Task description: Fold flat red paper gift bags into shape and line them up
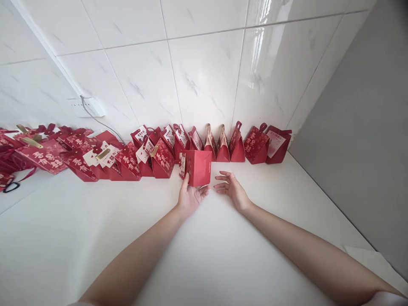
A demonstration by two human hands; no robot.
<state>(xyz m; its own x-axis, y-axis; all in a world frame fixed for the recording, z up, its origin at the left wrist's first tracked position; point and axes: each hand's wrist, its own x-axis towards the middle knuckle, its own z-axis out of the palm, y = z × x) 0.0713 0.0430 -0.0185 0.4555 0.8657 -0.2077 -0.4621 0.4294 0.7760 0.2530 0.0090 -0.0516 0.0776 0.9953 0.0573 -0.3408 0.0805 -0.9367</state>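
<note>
White tiled wall (204,76) fills the background behind the red box (199,168); grey panel (366,148) closes off the far right of it. White desk (223,255) runs under the box and out on both sides, towards the camera. Row of red gift boxes (153,153) stands along the foot of the wall directly behind the red box, stretching well to its left and a shorter way to its right. Those to the right stand upright, tops pinched shut into a peak with a loop handle. Those to the left lean and overlap, several with white tags, some with gold clasps (32,142). All are closed as far as can be seen; contents not visible. The red box itself sits on the desk in front of the row, just apart from it: squarer and flatter on top than the others, plain red front face, pale printed panel on its left face. Cannot tell whether its top is open, nor what is inside. Left hand (189,197) grips the box at its lower near corner, thumb up the left face. Right hand (232,189) lies just right of the box, open, fingers spread, not touching it. White wall socket (92,106) with a grey cable (102,123) sits up and far left of the box.
</note>
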